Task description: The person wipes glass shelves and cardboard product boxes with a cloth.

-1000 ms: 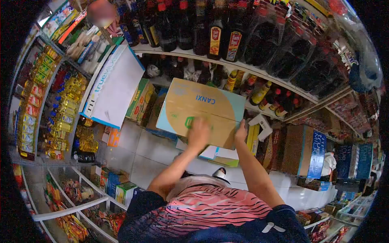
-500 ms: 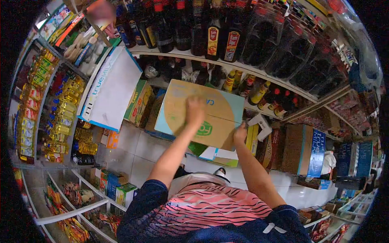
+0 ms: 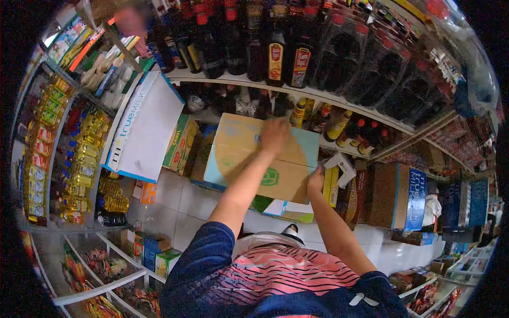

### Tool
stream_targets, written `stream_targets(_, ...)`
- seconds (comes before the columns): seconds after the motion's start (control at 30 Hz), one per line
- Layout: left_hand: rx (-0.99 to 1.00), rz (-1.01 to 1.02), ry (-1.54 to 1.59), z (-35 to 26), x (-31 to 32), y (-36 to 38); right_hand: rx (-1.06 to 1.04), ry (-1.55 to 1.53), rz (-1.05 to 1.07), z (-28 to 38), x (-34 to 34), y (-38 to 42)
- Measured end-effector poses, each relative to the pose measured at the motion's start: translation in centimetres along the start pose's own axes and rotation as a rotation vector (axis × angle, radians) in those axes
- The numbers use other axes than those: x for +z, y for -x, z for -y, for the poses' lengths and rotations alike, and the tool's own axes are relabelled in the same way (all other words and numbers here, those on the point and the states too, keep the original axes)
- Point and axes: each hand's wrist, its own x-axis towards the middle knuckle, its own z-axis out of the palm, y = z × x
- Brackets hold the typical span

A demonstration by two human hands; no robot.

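A closed cardboard box [image 3: 236, 151], brown with pale blue corners and a green logo, lies in front of me, tilted slightly. My left hand [image 3: 274, 137] lies on its top near the far edge, palm down. Its fingers look mostly flat but are a little blurred; what is under the palm is hidden. At the box's right edge, my right hand [image 3: 315, 181] grips the side, thumb uppermost and the other fingers hidden beneath. Below the near edge show a green item [image 3: 261, 203] and a white-and-green carton [image 3: 291, 210].
Dark sauce bottles [image 3: 275, 58] line the shelf ahead, with smaller bottles [image 3: 339, 124] below. A white milk carton [image 3: 148, 119] stands left; brown and blue cartons [image 3: 389, 196] stand right. Oil bottles [image 3: 87, 143] fill the left shelves. A person [image 3: 130, 24] is at upper left.
My left hand has slid right and away from me across the box top. My right hand keeps its hold at the edge. The box's far left corner sits slightly lower in view.
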Motion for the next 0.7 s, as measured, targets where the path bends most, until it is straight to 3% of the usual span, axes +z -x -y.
stream_targets(0.03,-0.096,0.023,-0.062,1.4,-2.6,-0.2,0.101,-0.009,0.000,0.3,0.1,-0.2)
stream_targets(0.1,-0.204,0.051,-0.206,5.4,-4.9,-0.3,-0.172,0.128,-0.003,0.0,-0.1,0.4)
stream_targets(0.13,-0.217,0.057,-0.282,7.9,-5.1,-0.2,-0.215,0.146,-0.016,-0.1,-0.3,0.2)
stream_targets(0.17,-0.245,0.083,-0.159,9.7,-6.9,-0.4,-0.224,0.151,-0.008,-0.1,0.0,0.2)
stream_targets(0.23,-0.268,0.096,-0.310,14.5,-5.7,-0.2,-0.147,0.098,0.007,0.0,-0.1,0.4)
stream_targets(0.27,-0.402,-0.037,-0.120,12.5,-8.9,-0.6,-0.105,0.071,0.012,0.3,-0.2,0.6)
stream_targets(0.33,-0.447,-0.014,-0.085,16.3,-7.5,0.0,-0.047,0.008,0.023,1.2,-1.1,1.8)
stream_targets(0.37,-0.639,0.093,0.089,15.1,-9.2,-0.2,-0.027,-0.020,0.020,1.4,-1.4,2.1)
stream_targets(0.4,-0.621,-0.112,0.609,23.7,-1.9,2.1,-0.008,-0.050,0.013,1.6,-1.5,2.5)
stream_targets(0.47,-0.912,0.163,1.220,24.9,-2.5,2.2,-0.018,-0.012,-0.006,0.0,0.0,0.7)
stream_targets(0.5,-0.980,0.202,1.259,22.0,-5.2,1.7,-0.050,0.053,0.023,-0.7,0.7,0.0)
stream_targets(0.53,-0.910,0.209,1.537,26.1,-1.6,3.2,-0.032,0.043,0.003,0.0,-0.1,0.7)
stream_targets(0.6,-0.978,0.265,1.580,25.2,-3.0,4.3,-0.121,0.094,-0.002,2.3,-2.5,3.4)
stream_targets(0.7,-1.043,0.277,1.623,24.0,-3.4,6.4,0.027,-0.049,-0.106,-1.1,1.6,0.3)
